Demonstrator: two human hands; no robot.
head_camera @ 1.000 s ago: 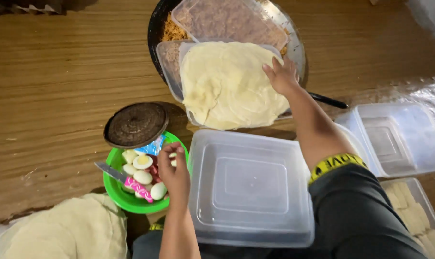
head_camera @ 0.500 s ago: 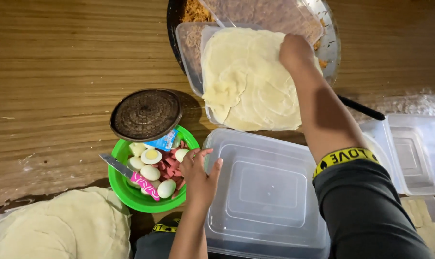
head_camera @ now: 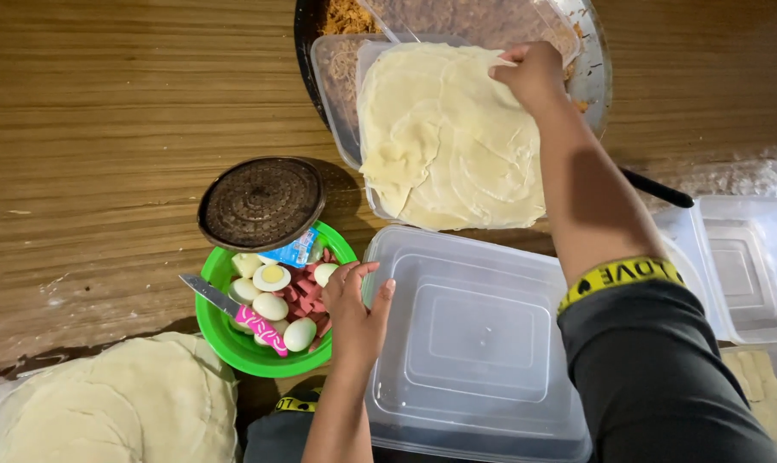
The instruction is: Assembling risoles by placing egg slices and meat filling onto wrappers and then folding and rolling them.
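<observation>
Egg bowl (head_camera: 234, 343) left of lidded container (head_camera: 474, 343)

You've got a round dark metal lid (head_camera: 262, 202) leaning on the green bowl's rim, a pink-handled knife (head_camera: 234, 313) across that bowl, more pale dough (head_camera: 114, 411) bottom left, and empty clear plastic containers (head_camera: 749, 266) at right.

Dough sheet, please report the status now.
Right hand pinching dough sheet edge. Left hand at green bowl, fingers open. Nothing blocking.

Glossy clear plastic lid (head_camera: 478, 343), grained wooden floor (head_camera: 105, 129)
</observation>
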